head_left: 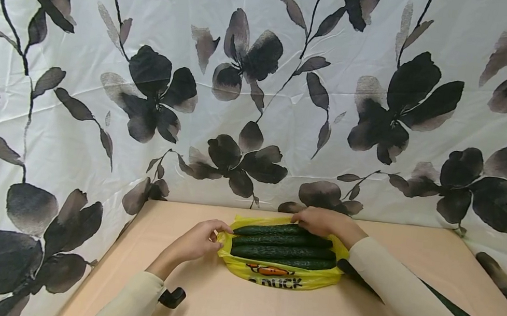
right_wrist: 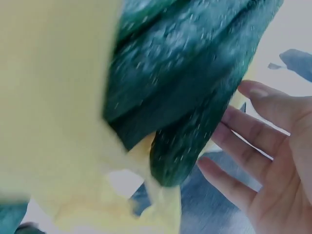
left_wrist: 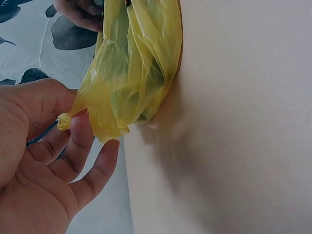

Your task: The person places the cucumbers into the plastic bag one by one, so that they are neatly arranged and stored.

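Several dark green cucumbers (head_left: 282,252) lie side by side in a yellow plastic bag (head_left: 314,279), whose mouth faces up. At the bag's left end my left hand (head_left: 197,240) pinches the gathered yellow plastic between thumb and fingers, as the left wrist view shows. My right hand (head_left: 321,221) is at the far right rim of the bag. In the right wrist view its fairly straight fingers (right_wrist: 243,146) touch the far side of a bumpy cucumber (right_wrist: 175,156) and the bag edge beside it. Part of that cucumber's end is bare.
More cucumbers (head_left: 465,315) lie on the table (head_left: 226,311) to the right, partly hidden beneath my right forearm. A floral cloth (head_left: 260,101) hangs behind the table. A black wrist device (head_left: 172,297) sits at my left cuff.
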`<state>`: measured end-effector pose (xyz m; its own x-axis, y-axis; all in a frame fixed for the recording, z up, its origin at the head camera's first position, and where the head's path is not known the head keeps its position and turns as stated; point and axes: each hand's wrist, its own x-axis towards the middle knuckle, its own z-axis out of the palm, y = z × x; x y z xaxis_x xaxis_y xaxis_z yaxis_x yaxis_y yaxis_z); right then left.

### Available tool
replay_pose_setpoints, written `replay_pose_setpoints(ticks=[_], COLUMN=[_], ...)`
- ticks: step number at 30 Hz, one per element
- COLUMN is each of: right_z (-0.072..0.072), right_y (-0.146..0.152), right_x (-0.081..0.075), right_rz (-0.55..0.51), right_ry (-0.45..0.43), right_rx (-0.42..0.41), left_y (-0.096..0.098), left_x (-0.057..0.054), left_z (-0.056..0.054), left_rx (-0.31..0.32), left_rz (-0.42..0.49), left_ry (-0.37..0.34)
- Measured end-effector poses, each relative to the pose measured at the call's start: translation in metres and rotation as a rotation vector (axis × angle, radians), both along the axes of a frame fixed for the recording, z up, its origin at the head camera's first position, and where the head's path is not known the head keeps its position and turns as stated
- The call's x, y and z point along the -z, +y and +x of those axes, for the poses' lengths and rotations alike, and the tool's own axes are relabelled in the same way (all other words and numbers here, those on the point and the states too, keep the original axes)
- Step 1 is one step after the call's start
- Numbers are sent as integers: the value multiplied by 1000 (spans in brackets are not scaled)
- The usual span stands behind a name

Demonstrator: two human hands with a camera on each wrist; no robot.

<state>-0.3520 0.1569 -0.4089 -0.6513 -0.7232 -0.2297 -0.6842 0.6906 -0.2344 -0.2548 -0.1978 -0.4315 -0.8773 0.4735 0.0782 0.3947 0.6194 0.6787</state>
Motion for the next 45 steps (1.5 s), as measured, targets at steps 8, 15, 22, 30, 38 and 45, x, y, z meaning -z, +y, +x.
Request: replay_pose_setpoints(ticks=[8, 15, 22, 30, 38, 45], right_z=[5, 14, 16, 25, 31, 31], right_y=[27, 44, 57, 62, 75, 81], right_x=[-1, -3, -5, -13, -33, -24], right_rz=[46, 51, -64, -132, -140, -92], right_ry=[159, 134, 114, 75, 44, -70], right_rx=[100, 168, 83, 75, 126, 156], left_y=[-4, -7, -8, -12, -10, -10], left_x=[-1, -1, -1, 3, 5, 4], left_z=[3, 6, 6, 8, 8, 7], left_rx=[12, 22, 33, 26, 19, 24], left_rz=[-1, -4, 9, 6, 3, -1], left_ry=[0, 0, 8, 4, 12, 8])
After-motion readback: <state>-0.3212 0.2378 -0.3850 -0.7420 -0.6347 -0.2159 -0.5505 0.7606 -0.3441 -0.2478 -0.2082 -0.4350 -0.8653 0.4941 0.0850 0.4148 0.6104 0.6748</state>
